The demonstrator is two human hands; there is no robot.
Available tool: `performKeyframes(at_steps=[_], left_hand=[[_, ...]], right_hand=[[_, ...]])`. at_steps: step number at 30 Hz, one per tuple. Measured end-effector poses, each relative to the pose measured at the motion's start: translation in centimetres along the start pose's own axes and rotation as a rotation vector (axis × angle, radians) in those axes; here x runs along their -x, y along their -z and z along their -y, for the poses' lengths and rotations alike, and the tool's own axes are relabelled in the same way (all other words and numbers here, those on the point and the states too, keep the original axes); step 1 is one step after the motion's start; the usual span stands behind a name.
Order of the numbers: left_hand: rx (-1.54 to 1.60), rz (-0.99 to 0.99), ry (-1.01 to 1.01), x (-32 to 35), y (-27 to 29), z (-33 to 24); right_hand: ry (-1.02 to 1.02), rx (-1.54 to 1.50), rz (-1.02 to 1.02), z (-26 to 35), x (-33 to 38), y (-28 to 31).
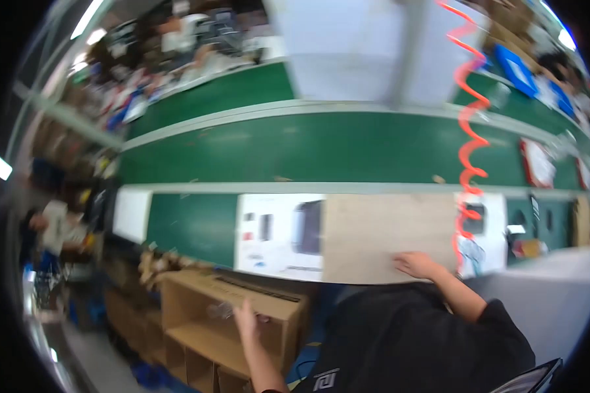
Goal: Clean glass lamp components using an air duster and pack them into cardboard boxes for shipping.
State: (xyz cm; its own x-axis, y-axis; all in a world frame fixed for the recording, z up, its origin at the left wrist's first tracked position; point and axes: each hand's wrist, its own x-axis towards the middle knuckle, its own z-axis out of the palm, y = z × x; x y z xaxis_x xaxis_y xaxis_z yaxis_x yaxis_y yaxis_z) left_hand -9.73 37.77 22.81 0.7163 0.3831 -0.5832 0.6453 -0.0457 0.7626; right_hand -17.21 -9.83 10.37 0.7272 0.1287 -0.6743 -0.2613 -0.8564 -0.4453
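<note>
My left hand is at the open front of a cardboard box, below the workbench's front edge. Its fingers are blurred, so I cannot tell whether they grip anything. A small clear, plastic-looking thing shows beside that hand, and a bit of dark red shows on its other side. On the bench, my right hand rests with fingers apart near the front edge of a flat brown cardboard panel. White printed panels adjoin it: one with device pictures to its left, another to its right.
An orange coiled hose hangs down over the right part of the bench. Behind runs a green work surface with red-and-white packets at its right end. Brown cartons stand at lower left. People work farther off.
</note>
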Motion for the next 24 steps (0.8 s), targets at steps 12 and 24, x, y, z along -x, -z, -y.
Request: performKeyframes(at_steps=[12, 24], left_hand=[[0.032, 0.156, -0.049, -8.0, -4.7, 1.8], [-0.198, 0.204, 0.112, -7.7, -2.0, 0.3]], right_hand=[[0.004, -0.289, -0.412, -6.2, 4.5, -2.2], [0.0, -0.377, -0.425, -9.0, 6.6, -0.2]])
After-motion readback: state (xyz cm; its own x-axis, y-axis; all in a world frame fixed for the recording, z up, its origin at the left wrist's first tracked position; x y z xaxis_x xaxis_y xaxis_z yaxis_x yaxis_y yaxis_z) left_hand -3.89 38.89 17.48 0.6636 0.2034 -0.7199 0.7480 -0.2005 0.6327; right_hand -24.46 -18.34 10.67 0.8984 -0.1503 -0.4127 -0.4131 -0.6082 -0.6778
